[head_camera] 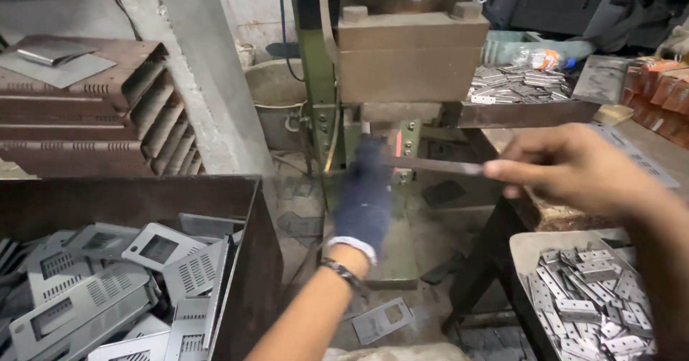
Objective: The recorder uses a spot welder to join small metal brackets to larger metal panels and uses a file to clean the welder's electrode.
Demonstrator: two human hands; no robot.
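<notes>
1. A person is working at a green press machine, seen from a camera on their head looking down at both hands
2. The left hand, wearing a dark blue glove, is reaching under the press's heavy block; its fingers are blurred, so how far they are closing cannot be told, though they seem to be meeting the near end of a thin metal strip
3. The right hand, bare, is pinching the strip's other end between thumb and fingertips, holding it level just beside the press opening
4. A dark metal bin at the lower left is holding grey vented panels, lying against its right wall
5. A tray at the lower right is holding small hinge plates; more are lying on a shelf at the press's right edge
6. Judging from this, doing the step well is calling for keeping the strip flat and square to the die, with gloved fingers staying clear of the block
</notes>
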